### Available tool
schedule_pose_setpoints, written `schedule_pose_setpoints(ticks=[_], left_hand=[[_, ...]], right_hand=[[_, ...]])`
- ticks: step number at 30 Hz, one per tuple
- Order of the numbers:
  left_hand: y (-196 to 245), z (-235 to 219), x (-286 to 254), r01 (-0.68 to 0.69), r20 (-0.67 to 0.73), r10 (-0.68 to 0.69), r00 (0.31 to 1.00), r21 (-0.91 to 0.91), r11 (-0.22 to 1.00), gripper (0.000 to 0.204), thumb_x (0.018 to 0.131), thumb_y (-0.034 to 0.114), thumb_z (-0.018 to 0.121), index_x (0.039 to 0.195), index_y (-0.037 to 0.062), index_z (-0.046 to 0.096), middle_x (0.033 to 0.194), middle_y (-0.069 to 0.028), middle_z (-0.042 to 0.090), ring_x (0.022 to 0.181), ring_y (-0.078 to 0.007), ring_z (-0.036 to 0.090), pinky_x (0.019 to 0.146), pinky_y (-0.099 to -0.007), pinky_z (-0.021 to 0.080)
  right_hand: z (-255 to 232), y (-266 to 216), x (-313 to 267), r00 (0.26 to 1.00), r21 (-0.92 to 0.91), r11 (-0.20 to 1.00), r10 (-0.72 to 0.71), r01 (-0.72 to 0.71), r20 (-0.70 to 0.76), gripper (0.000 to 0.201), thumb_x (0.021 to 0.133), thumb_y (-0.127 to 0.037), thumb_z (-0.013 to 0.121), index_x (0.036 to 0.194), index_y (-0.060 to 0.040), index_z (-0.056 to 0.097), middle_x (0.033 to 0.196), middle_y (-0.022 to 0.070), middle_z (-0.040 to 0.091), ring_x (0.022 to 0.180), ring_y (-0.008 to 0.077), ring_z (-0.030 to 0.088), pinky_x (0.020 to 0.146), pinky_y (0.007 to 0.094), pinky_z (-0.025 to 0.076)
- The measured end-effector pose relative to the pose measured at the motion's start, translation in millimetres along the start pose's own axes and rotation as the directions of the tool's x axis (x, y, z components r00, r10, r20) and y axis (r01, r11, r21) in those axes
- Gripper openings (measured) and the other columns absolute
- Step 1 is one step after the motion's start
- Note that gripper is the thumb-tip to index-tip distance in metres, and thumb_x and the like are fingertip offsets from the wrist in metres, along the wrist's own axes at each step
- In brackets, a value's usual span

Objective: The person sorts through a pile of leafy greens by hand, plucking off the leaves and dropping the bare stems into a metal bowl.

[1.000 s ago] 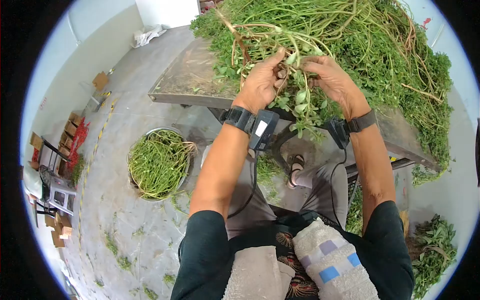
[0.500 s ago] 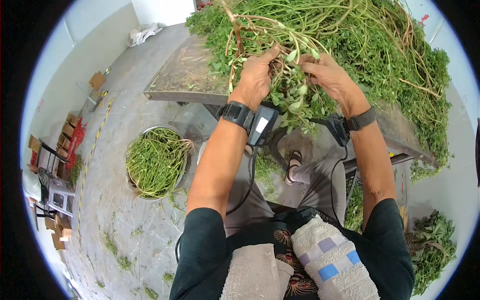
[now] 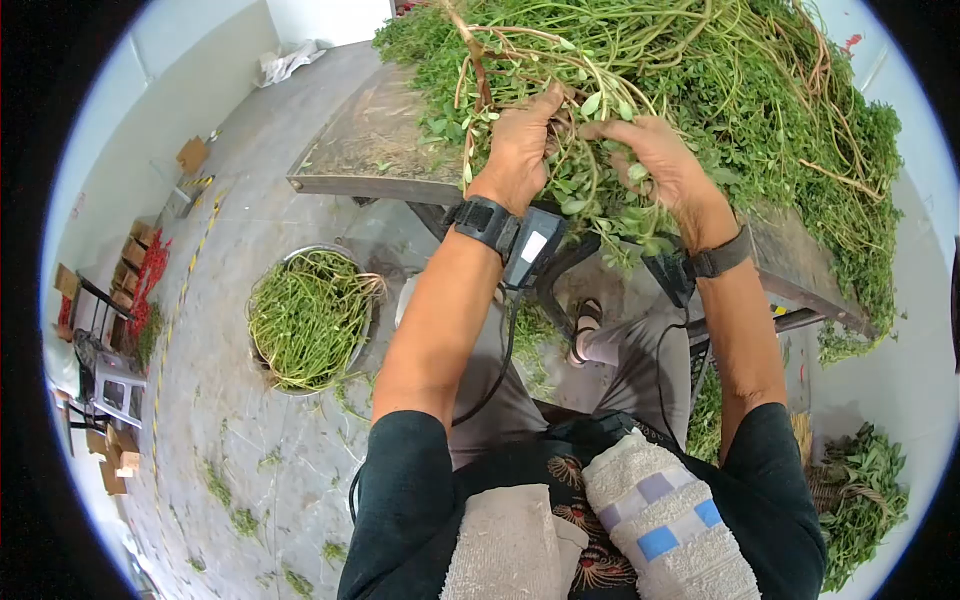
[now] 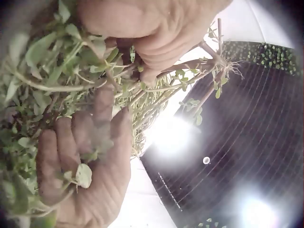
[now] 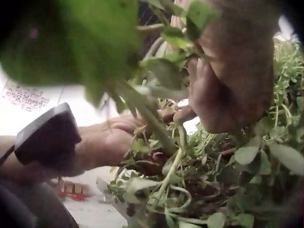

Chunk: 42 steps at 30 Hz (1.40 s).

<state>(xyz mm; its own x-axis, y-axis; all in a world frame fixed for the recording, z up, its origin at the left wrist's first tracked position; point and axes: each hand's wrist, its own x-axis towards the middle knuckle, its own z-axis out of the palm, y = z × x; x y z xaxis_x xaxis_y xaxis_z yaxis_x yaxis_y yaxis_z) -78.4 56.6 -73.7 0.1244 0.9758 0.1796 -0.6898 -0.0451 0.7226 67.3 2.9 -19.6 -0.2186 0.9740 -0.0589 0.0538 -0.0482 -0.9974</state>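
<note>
The right hand (image 3: 662, 165) has drawn its thumb nearer the left hand (image 3: 517, 155), narrowing the gap between the 2 hands over the near edge of the table (image 3: 370, 130). The left hand's fingers are bent round a bunch of stems (image 4: 178, 69), whose rooted end juts out beyond them; the right hand's fingers are partly curled among the same greenery, but whether they pinch a stem I cannot tell. Leafy tips (image 3: 575, 185) hang between the hands, near side of the big heap (image 3: 750, 130). Left, on the floor, the filled basin (image 3: 369, 328) looks unchanged, which suggests the work remains with this bunch, nothing yet laid aside.
</note>
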Motion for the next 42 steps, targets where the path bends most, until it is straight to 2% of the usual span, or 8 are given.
schedule_pose_setpoints(ticks=[15,17,18,23,26,37,41,42], left_hand=[[-2.0,-4.8,-1.5,0.035,0.034,-0.037,0.999,0.045,0.998,0.017,0.089,0.017,0.059,0.099,0.0038,0.060,0.084,-0.0004,0.059,0.072,-0.0091,0.053,0.061,-0.0240,0.044],[5.4,-0.8,-3.6,0.030,-0.033,-0.031,0.999,-0.015,0.999,0.013,0.090,0.018,0.058,0.094,0.0067,0.060,0.076,0.0015,0.056,0.066,-0.0065,0.048,0.049,-0.0206,0.038],[6.3,-0.4,-3.2,0.022,-0.046,-0.022,0.999,-0.007,1.000,0.012,0.090,0.020,0.058,0.092,0.0077,0.060,0.076,0.0004,0.056,0.063,-0.0065,0.048,0.044,-0.0190,0.035],[5.5,0.0,-3.3,0.041,-0.034,-0.041,0.999,-0.011,0.999,0.013,0.090,0.021,0.058,0.091,0.0081,0.058,0.075,0.0002,0.055,0.058,-0.0073,0.046,0.041,-0.0193,0.033],[5.6,1.6,-5.6,0.053,-0.063,-0.054,0.997,-0.014,0.998,0.014,0.089,0.024,0.059,0.090,0.0100,0.057,0.073,0.0026,0.051,0.055,-0.0070,0.042,0.042,-0.0200,0.032],[3.7,3.6,-7.5,0.075,-0.072,-0.069,0.995,0.090,0.993,0.017,0.087,0.024,0.062,0.089,0.0074,0.059,0.071,0.0027,0.045,0.056,-0.0075,0.040,0.042,-0.0194,0.031],[1.5,0.4,-5.5,0.039,-0.049,-0.036,0.998,0.055,0.998,0.015,0.087,0.021,0.063,0.087,0.0067,0.058,0.070,0.0014,0.046,0.057,-0.0087,0.040,0.042,-0.0200,0.032],[2.2,1.0,-4.4,0.034,-0.110,-0.028,0.994,0.047,0.998,0.015,0.086,0.020,0.063,0.085,0.0053,0.059,0.068,0.0002,0.047,0.056,-0.0091,0.041,0.043,-0.0212,0.032]], right_hand=[[-20.2,28.3,34.6,0.844,-0.404,0.876,-0.412,0.263,-0.344,0.021,0.078,-0.021,0.060,0.070,-0.0011,0.057,0.061,0.0009,0.049,0.048,0.0079,0.040,0.041,0.0268,0.031],[-23.3,15.3,28.0,0.885,0.242,0.949,-0.071,0.202,-0.460,0.017,0.080,-0.023,0.056,0.078,-0.0057,0.054,0.069,0.0020,0.054,0.045,0.0088,0.044,0.036,0.0225,0.029],[-31.1,12.4,19.9,0.981,0.369,0.923,-0.041,0.110,-0.190,0.014,0.081,-0.023,0.053,0.083,-0.0096,0.052,0.072,0.0015,0.056,0.042,0.0093,0.045,0.031,0.0190,0.027],[-1.9,9.9,-13.3,0.973,0.257,0.966,0.048,0.012,-0.226,0.022,0.089,-0.029,0.055,0.089,-0.0071,0.052,0.065,-0.0012,0.052,0.034,0.0060,0.035,0.026,0.0175,0.024],[-4.5,28.4,-3.9,0.993,-0.056,0.992,-0.116,0.115,-0.008,0.030,0.084,-0.025,0.063,0.101,-0.0002,0.062,0.073,-0.0013,0.056,0.069,0.0062,0.049,0.061,0.0240,0.037],[-2.5,50.9,42.0,0.837,-0.642,0.714,-0.508,0.278,-0.203,0.032,0.077,-0.028,0.068,0.080,0.0039,0.063,0.055,0.0067,0.053,0.051,0.0133,0.045,0.049,0.0324,0.039],[-4.2,37.8,26.9,0.853,-0.561,0.736,-0.513,0.379,-0.095,0.031,0.080,-0.028,0.066,0.078,0.0026,0.063,0.057,0.0060,0.053,0.052,0.0128,0.046,0.049,0.0306,0.038],[5.0,31.4,12.5,0.917,-0.152,0.912,-0.394,0.381,-0.064,0.028,0.082,-0.029,0.065,0.082,-0.0006,0.065,0.060,-0.0014,0.051,0.053,0.0082,0.042,0.048,0.0251,0.032]])
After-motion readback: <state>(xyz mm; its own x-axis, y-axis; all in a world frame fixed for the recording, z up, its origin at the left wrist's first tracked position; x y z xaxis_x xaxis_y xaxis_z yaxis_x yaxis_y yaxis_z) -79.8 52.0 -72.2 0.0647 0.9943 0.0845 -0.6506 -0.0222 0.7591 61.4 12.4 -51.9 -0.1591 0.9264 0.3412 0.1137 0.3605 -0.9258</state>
